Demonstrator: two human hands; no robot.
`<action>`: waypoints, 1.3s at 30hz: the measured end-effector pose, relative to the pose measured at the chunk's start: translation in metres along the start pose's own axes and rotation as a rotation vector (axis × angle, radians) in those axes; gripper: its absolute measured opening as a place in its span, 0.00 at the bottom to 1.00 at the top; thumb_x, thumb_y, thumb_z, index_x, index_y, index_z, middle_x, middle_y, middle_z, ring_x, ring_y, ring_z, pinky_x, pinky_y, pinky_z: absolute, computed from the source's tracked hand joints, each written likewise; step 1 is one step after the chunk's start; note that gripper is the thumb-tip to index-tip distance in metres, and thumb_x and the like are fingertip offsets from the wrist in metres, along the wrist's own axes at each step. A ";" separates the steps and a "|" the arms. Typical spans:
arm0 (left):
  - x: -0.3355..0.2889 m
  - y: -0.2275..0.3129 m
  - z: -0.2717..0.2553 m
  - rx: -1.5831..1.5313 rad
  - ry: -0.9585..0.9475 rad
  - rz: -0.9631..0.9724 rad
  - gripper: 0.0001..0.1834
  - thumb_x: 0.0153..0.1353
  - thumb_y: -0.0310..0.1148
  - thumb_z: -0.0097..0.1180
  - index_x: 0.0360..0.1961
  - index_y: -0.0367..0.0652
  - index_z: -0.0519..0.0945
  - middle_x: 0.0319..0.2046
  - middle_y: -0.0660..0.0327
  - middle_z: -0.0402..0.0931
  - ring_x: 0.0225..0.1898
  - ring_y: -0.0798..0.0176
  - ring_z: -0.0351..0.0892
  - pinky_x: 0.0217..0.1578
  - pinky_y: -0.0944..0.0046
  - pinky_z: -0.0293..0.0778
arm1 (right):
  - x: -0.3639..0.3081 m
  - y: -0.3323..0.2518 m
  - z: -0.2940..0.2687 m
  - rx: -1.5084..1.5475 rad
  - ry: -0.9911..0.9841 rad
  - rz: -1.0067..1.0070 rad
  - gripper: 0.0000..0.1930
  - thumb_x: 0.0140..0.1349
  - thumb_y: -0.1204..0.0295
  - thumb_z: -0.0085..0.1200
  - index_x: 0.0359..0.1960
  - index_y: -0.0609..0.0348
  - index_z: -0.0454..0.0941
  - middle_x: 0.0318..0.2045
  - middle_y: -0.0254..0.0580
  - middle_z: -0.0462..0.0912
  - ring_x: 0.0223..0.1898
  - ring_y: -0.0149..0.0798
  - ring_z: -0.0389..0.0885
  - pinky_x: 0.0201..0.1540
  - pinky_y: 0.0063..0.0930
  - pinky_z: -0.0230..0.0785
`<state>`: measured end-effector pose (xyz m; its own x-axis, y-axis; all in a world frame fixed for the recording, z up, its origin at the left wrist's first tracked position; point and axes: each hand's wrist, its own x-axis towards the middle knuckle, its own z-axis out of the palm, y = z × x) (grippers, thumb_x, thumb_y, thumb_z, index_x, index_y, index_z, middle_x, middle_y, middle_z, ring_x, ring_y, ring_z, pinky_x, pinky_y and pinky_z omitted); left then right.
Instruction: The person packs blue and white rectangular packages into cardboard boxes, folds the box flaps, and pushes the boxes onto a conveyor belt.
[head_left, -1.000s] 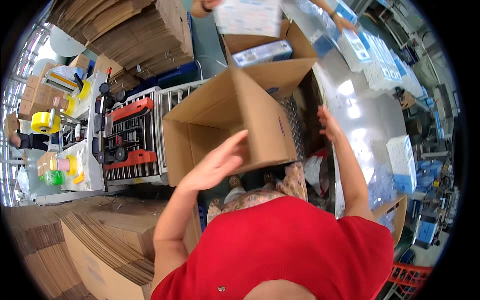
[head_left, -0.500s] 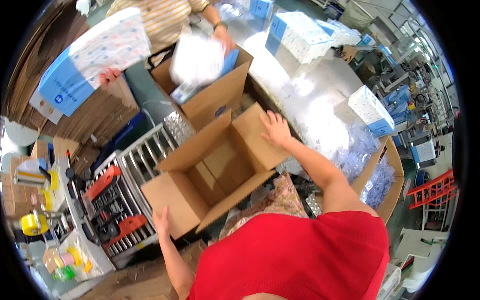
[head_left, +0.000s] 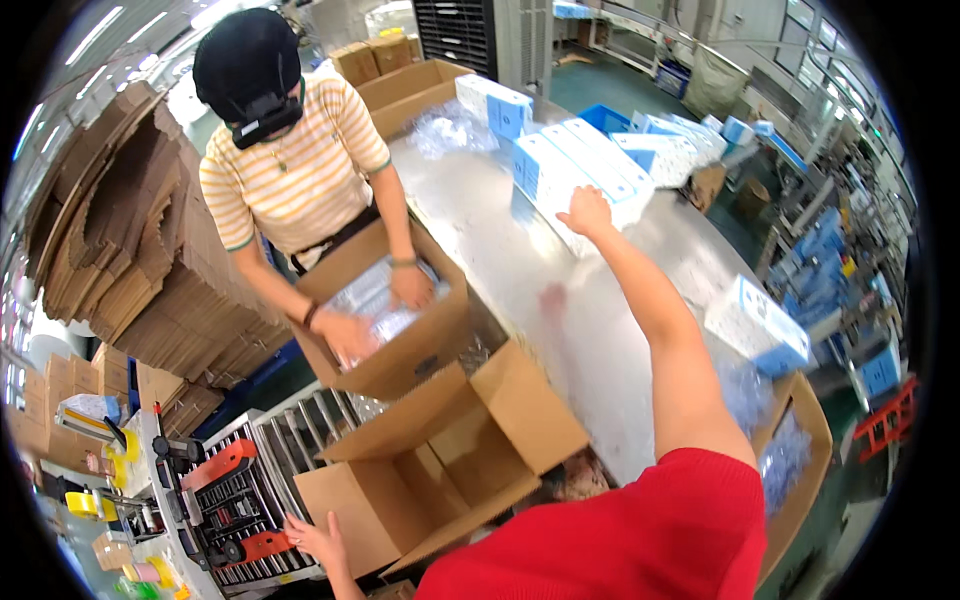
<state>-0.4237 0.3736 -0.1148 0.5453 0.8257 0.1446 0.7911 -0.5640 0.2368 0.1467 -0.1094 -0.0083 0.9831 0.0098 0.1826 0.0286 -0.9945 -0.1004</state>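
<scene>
An open, empty cardboard box (head_left: 450, 468) stands in front of me with its flaps folded out. At its left flap is my left hand (head_left: 318, 542), fingers apart, touching or very near the cardboard. My right arm is stretched far over the metal table. There my right hand (head_left: 588, 212) lies at the near top edge of a block of white and blue packages (head_left: 570, 165), fingers extended and not wrapped around anything. Beyond my box, a co-worker's two hands (head_left: 352, 335) press down on plastic-wrapped packs (head_left: 385, 295) inside another cardboard box (head_left: 425, 340).
The metal table (head_left: 590, 330) carries another white and blue package (head_left: 757, 325). A carton of clear plastic bags (head_left: 785, 465) stands at the right. A roller conveyor (head_left: 300, 425) with a red and black tape machine (head_left: 225, 465) lies at left, below stacked flat cardboard (head_left: 150, 250).
My right hand has left the box flap and reached out to the packages. My left hand has loosened at its flap. The co-worker's white pack has gone down into the box; the view has tilted up.
</scene>
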 end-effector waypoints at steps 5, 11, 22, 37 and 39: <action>0.002 0.182 -0.069 -0.214 0.196 0.451 0.37 0.48 0.26 0.63 0.60 0.31 0.61 0.59 0.42 0.54 0.61 0.41 0.54 0.61 0.47 0.53 | 0.068 0.023 0.029 -0.061 0.063 0.044 0.40 0.38 0.51 0.70 0.50 0.66 0.72 0.48 0.55 0.77 0.55 0.54 0.72 0.55 0.41 0.68; 0.004 0.411 -0.056 -0.417 -0.048 1.189 0.41 0.43 0.31 0.69 0.59 0.36 0.64 0.60 0.42 0.57 0.61 0.40 0.57 0.59 0.47 0.57 | 0.042 0.054 0.023 0.145 -0.450 -0.292 0.43 0.30 0.59 0.73 0.51 0.65 0.68 0.48 0.60 0.76 0.52 0.57 0.74 0.55 0.40 0.67; -0.095 0.585 0.038 -0.102 -0.553 1.495 0.36 0.39 0.34 0.66 0.51 0.36 0.66 0.41 0.52 0.70 0.45 0.49 0.72 0.47 0.54 0.66 | 0.110 0.100 0.027 0.030 -0.077 -0.049 0.51 0.42 0.46 0.66 0.62 0.67 0.59 0.59 0.57 0.65 0.62 0.56 0.60 0.60 0.50 0.57; -0.022 0.502 -0.020 -1.012 -0.422 1.192 0.34 0.42 0.33 0.67 0.53 0.40 0.67 0.40 0.50 0.76 0.43 0.42 0.75 0.45 0.52 0.71 | -0.016 0.217 0.019 -0.074 -0.509 -0.320 0.67 0.29 0.60 0.75 0.71 0.54 0.39 0.58 0.61 0.66 0.58 0.62 0.67 0.60 0.50 0.59; -0.008 0.449 -0.056 -1.272 -0.507 0.981 0.33 0.46 0.33 0.68 0.54 0.37 0.69 0.42 0.50 0.77 0.47 0.50 0.76 0.49 0.54 0.71 | -0.049 0.236 0.026 -0.028 -0.410 -0.325 0.66 0.27 0.62 0.76 0.70 0.54 0.42 0.56 0.59 0.68 0.57 0.60 0.68 0.59 0.49 0.60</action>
<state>-0.0883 0.1150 0.0444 0.8895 -0.0354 0.4555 -0.4494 -0.2477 0.8583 0.1100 -0.3423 -0.0665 0.9146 0.3526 -0.1980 0.3444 -0.9358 -0.0754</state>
